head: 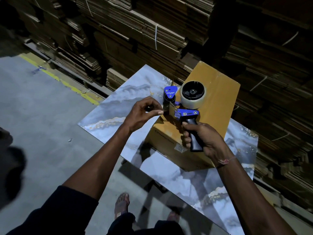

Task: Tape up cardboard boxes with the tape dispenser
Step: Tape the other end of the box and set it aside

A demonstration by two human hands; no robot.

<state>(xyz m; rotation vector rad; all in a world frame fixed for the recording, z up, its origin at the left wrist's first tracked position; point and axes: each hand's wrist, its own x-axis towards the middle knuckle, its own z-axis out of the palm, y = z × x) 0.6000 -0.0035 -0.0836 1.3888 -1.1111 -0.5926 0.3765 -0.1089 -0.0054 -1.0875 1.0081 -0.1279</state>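
While the tape dispenser is gripped by its handle in the right hand, mid-frame over the cardboard box, the tape end pinched by the left hand should be drawn out taut before sticking.

Hands hold tape dispenser above cardboard box.
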